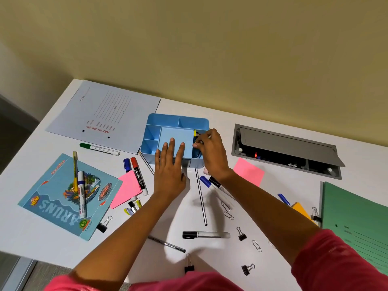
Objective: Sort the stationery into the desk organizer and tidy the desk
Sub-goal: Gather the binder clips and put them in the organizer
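The white desk (210, 208) carries the mess. At 4 o'clock lies a green folder (357, 223), at 10 o'clock a pale blue file (105, 114), at 8 o'clock a blue notebook (63, 198). The blue desk organizer (168, 128) sits at centre, 12 o'clock of the hands. The left hand (169, 164) lies open and flat, fingers spread on the organizer's front ledge. The right hand (210, 150) pinches pens (196, 137) in the right-side compartment (which ones is unclear). A black marker (205, 234) lies at 6 o'clock, binder clips (241, 234) nearby.
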`<action>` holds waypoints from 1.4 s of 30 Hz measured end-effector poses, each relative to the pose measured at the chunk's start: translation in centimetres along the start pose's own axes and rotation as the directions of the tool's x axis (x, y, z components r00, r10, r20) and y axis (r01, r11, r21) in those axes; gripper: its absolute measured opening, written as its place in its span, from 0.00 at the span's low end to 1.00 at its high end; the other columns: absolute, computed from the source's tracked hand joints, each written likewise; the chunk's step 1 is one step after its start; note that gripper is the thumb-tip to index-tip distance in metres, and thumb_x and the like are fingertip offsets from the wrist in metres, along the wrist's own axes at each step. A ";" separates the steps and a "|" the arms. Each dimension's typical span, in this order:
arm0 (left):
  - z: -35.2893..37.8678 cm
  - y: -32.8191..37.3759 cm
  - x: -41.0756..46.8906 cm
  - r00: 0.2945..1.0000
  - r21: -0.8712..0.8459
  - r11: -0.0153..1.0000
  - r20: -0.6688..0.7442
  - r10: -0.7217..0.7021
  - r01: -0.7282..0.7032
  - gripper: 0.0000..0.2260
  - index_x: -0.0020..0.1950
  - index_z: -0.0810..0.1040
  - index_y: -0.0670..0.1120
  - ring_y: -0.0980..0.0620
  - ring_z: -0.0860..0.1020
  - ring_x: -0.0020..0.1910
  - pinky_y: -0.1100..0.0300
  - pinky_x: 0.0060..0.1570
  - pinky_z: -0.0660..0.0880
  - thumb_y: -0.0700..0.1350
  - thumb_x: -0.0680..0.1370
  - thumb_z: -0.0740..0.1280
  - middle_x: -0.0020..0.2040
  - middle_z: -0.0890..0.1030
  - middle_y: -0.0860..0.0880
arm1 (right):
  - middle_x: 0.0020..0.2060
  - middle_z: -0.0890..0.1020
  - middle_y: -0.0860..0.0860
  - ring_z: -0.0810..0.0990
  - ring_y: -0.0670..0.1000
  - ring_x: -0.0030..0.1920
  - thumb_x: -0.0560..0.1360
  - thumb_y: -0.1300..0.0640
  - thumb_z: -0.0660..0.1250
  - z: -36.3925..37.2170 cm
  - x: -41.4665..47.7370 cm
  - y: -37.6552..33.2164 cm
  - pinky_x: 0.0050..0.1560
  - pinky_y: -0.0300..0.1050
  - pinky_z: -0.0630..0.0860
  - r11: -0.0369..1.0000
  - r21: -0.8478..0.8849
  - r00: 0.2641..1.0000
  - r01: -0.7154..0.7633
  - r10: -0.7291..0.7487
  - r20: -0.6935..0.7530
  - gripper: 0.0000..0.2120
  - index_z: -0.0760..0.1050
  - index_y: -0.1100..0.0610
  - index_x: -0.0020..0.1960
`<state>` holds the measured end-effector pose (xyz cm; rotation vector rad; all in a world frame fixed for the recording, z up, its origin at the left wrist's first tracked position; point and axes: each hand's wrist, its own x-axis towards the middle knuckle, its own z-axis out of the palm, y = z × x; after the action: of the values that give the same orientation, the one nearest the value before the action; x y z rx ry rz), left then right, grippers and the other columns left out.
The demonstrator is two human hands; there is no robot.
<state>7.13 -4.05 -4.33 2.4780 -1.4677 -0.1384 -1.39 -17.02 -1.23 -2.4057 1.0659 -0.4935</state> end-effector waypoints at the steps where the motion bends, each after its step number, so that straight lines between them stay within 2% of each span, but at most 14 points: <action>1: 0.0 0.0 0.0 1.000 0.001 1.000 0.001 -0.002 0.002 0.42 0.78 0.52 0.49 0.42 0.47 0.77 0.49 0.74 0.39 0.44 0.69 0.70 0.78 0.50 0.43 | 0.56 0.74 0.58 0.73 0.56 0.58 0.77 0.59 0.65 -0.1 0.1 0.1 0.57 0.51 0.76 1.000 -0.009 0.999 0.011 -0.011 0.037 0.08 0.77 0.61 0.54; 7: 0.0 0.2 0.0 1.000 0.005 1.000 0.026 -0.017 0.017 0.43 0.78 0.50 0.50 0.43 0.45 0.77 0.49 0.74 0.38 0.43 0.69 0.71 0.79 0.48 0.44 | 0.58 0.76 0.56 0.72 0.54 0.59 0.74 0.61 0.69 -0.7 0.4 0.5 0.57 0.46 0.75 0.992 -0.111 0.989 0.060 -0.044 0.143 0.13 0.77 0.59 0.59; 12: 0.0 0.2 0.1 1.000 0.006 1.000 0.017 -0.021 0.021 0.43 0.78 0.51 0.49 0.43 0.46 0.77 0.50 0.73 0.37 0.43 0.68 0.72 0.78 0.49 0.43 | 0.59 0.78 0.56 0.75 0.54 0.58 0.75 0.56 0.69 -1.0 1.1 -0.2 0.55 0.44 0.75 0.976 -0.211 0.985 0.060 -0.024 0.172 0.15 0.76 0.58 0.61; 15: 0.1 0.2 0.1 1.000 0.003 1.000 0.005 -0.015 0.015 0.42 0.78 0.52 0.49 0.42 0.48 0.77 0.49 0.73 0.38 0.44 0.69 0.71 0.78 0.50 0.43 | 0.54 0.80 0.58 0.79 0.54 0.52 0.76 0.56 0.67 -1.0 1.1 -1.5 0.51 0.42 0.76 0.989 -0.149 0.995 -0.018 0.032 0.090 0.14 0.75 0.61 0.59; 19: 0.2 0.1 0.1 1.000 0.012 1.000 0.007 -0.017 0.017 0.42 0.78 0.52 0.49 0.42 0.48 0.77 0.48 0.74 0.39 0.45 0.70 0.72 0.78 0.50 0.42 | 0.49 0.80 0.59 0.80 0.56 0.47 0.76 0.59 0.67 -1.0 1.4 -3.0 0.45 0.42 0.75 0.985 -0.079 0.988 -0.153 0.154 0.003 0.10 0.73 0.62 0.55; 23: 0.3 0.2 0.2 1.000 0.004 1.000 -0.003 -0.010 0.010 0.42 0.78 0.53 0.48 0.42 0.47 0.77 0.48 0.74 0.39 0.44 0.70 0.72 0.78 0.50 0.42 | 0.54 0.80 0.59 0.81 0.56 0.52 0.78 0.55 0.65 -0.8 1.8 -3.2 0.49 0.42 0.78 0.972 -0.066 0.972 -0.225 0.228 0.048 0.13 0.73 0.62 0.58; 30: 0.3 0.2 0.1 1.000 -0.002 1.000 0.008 -0.019 0.019 0.41 0.78 0.52 0.49 0.42 0.46 0.77 0.46 0.74 0.40 0.45 0.70 0.70 0.78 0.49 0.43 | 0.56 0.79 0.59 0.81 0.57 0.54 0.77 0.60 0.66 -0.4 0.9 -3.0 0.53 0.47 0.79 0.987 -0.027 0.981 -0.161 0.163 0.108 0.15 0.72 0.62 0.63; 34: 0.2 0.2 0.2 1.000 -0.008 1.000 0.023 -0.020 0.021 0.42 0.78 0.51 0.49 0.42 0.46 0.77 0.47 0.74 0.38 0.45 0.70 0.71 0.78 0.49 0.43 | 0.59 0.78 0.59 0.81 0.56 0.54 0.77 0.57 0.65 -0.6 1.0 -3.0 0.54 0.45 0.78 0.989 -0.074 0.983 -0.126 0.135 0.125 0.18 0.69 0.61 0.65; 37: 0.1 0.2 0.2 0.999 0.001 1.000 0.029 -0.020 0.020 0.41 0.78 0.51 0.49 0.42 0.46 0.77 0.48 0.73 0.38 0.45 0.70 0.70 0.78 0.49 0.43 | 0.57 0.79 0.59 0.79 0.55 0.54 0.77 0.57 0.66 -0.7 1.1 -3.1 0.54 0.42 0.76 0.994 -0.098 0.992 -0.056 0.066 0.105 0.18 0.71 0.62 0.64; 39: 0.1 0.2 0.2 1.000 0.002 1.000 0.025 -0.019 0.019 0.40 0.78 0.52 0.49 0.42 0.46 0.77 0.48 0.73 0.38 0.45 0.71 0.70 0.78 0.49 0.43 | 0.58 0.77 0.60 0.75 0.56 0.57 0.76 0.58 0.67 -0.6 1.3 -3.1 0.57 0.44 0.73 0.985 -0.170 0.996 -0.021 0.036 0.086 0.18 0.71 0.63 0.64; 41: 0.1 0.2 0.2 1.000 0.003 1.000 0.021 -0.017 0.017 0.41 0.78 0.51 0.49 0.42 0.46 0.77 0.48 0.73 0.38 0.45 0.71 0.70 0.78 0.48 0.42 | 0.55 0.76 0.61 0.72 0.58 0.57 0.73 0.62 0.70 -0.6 1.5 -3.1 0.57 0.47 0.72 0.964 -0.265 0.998 0.005 0.012 0.060 0.16 0.73 0.65 0.59; 42: 0.1 0.2 0.2 1.000 0.002 1.000 0.020 -0.015 0.015 0.41 0.78 0.51 0.49 0.42 0.46 0.77 0.47 0.73 0.38 0.46 0.71 0.70 0.78 0.48 0.42 | 0.52 0.77 0.62 0.74 0.59 0.54 0.70 0.63 0.73 -0.6 1.7 -3.0 0.53 0.48 0.73 0.956 -0.293 0.999 0.006 0.008 0.045 0.15 0.75 0.66 0.55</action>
<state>7.03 -4.31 -4.34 2.4967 -1.4574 -0.1659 1.20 -16.71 1.07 -2.6572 1.1918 -0.2940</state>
